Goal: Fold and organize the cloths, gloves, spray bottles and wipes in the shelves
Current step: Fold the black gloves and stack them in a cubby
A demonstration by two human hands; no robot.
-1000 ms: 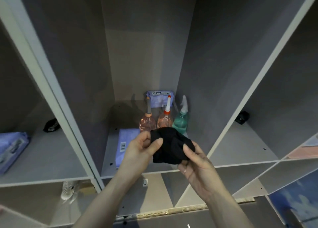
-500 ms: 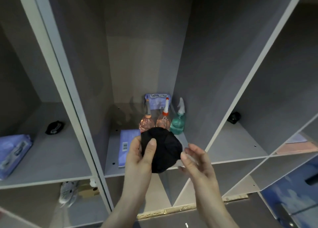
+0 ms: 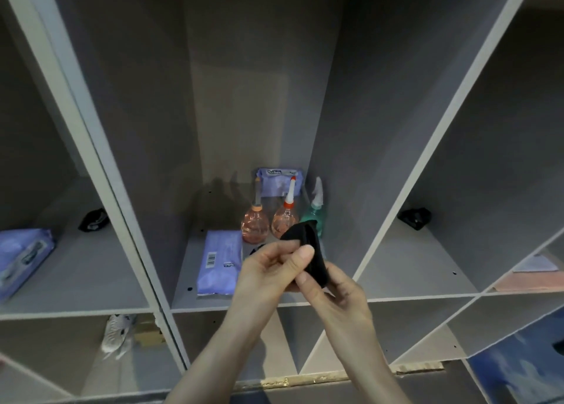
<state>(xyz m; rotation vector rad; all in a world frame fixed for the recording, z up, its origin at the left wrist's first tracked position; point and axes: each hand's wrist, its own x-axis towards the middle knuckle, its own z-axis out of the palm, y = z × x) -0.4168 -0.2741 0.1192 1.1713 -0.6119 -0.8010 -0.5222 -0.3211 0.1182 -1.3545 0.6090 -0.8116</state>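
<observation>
Head view: both hands work a small black cloth [image 3: 308,251] in mid-air, in front of the middle shelf [image 3: 274,304]. Left hand [image 3: 268,269] pinches its upper fold, thumb on top; right hand [image 3: 335,290] curls round the lower end. Risk now: the limp bundle could spring open or slip, and pushing it in could topple the pink spray bottles [image 3: 254,225] just behind
</observation>
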